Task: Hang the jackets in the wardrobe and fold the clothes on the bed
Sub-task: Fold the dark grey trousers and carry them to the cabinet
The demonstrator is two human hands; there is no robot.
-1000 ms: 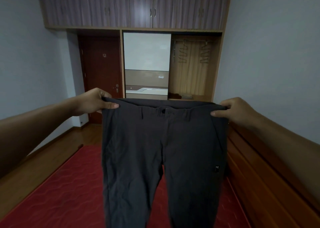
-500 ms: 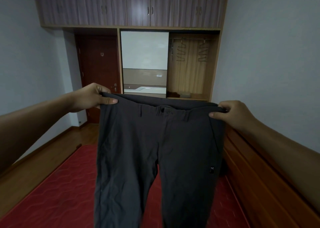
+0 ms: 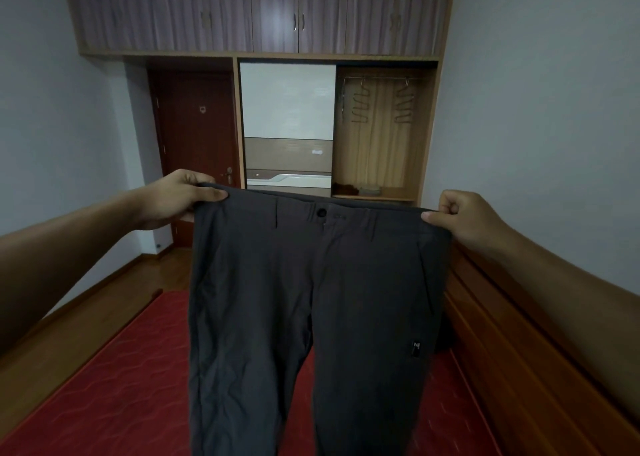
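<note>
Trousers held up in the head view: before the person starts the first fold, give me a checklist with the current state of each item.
1. Left hand pinches one waistband corner: ok.
2. Right hand pinches the other corner: ok.
3. Trousers spread flat, front facing the camera, button closed: ok.
4. Waistband level: not ok, the right-hand side sits slightly lower.
5. Legs hanging straight and untwisted: cannot tell, the hems fall below the frame.
6. Red bed surface bare where it shows: ok; the part behind the trousers is hidden.
</note>
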